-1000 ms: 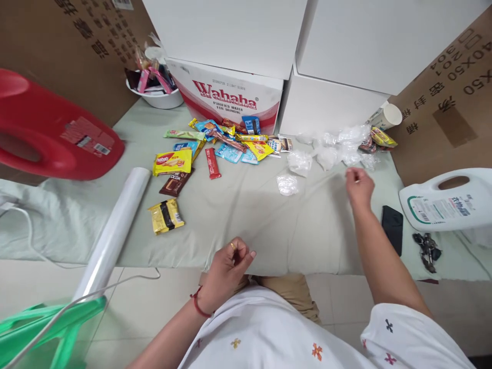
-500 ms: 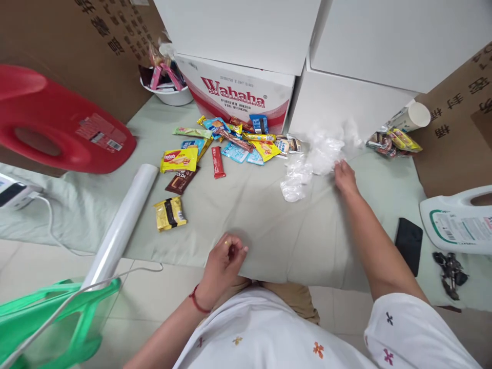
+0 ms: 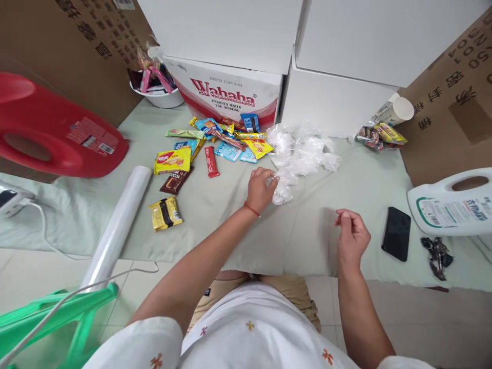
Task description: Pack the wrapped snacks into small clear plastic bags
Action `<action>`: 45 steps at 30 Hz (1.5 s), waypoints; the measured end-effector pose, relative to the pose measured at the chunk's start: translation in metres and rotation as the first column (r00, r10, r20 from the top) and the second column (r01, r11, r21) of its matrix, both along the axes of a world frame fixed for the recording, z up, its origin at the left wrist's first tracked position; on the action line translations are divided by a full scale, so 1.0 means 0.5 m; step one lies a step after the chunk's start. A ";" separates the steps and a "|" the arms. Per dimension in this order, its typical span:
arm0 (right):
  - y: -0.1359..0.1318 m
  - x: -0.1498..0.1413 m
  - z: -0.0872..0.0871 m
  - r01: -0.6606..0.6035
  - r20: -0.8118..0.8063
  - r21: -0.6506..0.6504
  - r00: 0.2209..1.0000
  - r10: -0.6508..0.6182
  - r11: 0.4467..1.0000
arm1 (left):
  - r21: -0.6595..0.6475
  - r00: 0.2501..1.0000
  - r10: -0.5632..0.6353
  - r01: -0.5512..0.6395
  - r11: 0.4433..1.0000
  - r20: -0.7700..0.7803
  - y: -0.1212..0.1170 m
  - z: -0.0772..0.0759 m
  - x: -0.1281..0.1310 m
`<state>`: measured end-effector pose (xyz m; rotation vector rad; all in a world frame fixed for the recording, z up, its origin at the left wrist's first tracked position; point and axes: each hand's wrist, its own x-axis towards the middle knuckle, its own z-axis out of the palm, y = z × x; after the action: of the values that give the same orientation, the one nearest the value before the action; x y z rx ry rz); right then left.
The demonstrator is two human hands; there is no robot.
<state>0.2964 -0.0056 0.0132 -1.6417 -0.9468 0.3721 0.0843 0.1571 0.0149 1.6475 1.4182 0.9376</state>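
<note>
At the left end of a heap of crumpled clear plastic bags (image 3: 307, 156), my left hand (image 3: 262, 188) has its fingers closed on the edge of a bag; part of the grip is hidden. My right hand (image 3: 352, 237) hovers above the cloth to the right of the heap, fingers curled in and nothing seen in them. Behind my left hand lies a pile of wrapped snacks (image 3: 226, 141). A red-wrapped bar (image 3: 211, 162), a yellow wafer packet (image 3: 172, 160), a brown cocoa packet (image 3: 176, 180) and a gold-and-black packet (image 3: 165, 214) lie further left.
White boxes (image 3: 346, 102) and a Wahaha carton (image 3: 230, 95) stand at the back. A red jug (image 3: 57, 128) and a white roll (image 3: 119, 225) are at left. On the right are a paper cup (image 3: 402, 110), a phone (image 3: 396, 233), keys (image 3: 438, 256) and a white detergent bottle (image 3: 449, 205).
My left hand has moved forward and right from the front edge to the bags. My right hand has let go of the heap and come back toward me. The heap has shifted slightly.
</note>
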 end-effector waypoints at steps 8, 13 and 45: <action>0.019 -0.086 0.034 -0.551 -0.138 -0.046 0.830 0.541 0.833 | -0.200 0.770 -0.084 0.266 0.943 0.632 -0.196 0.070 -0.080; 0.023 -0.133 0.042 -0.622 -0.395 -0.138 0.748 0.534 0.771 | -0.275 0.792 0.185 -0.022 0.961 0.582 -0.228 0.067 -0.133; -0.112 -0.223 -0.046 -0.365 -0.393 -0.030 0.860 0.325 0.930 | -0.334 0.811 0.171 0.032 0.942 0.559 -0.351 0.003 -0.194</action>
<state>0.1849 -0.0615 -0.0099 -1.4126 -0.9293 0.9690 -0.0128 -0.0186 0.0163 0.9413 1.1269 1.0639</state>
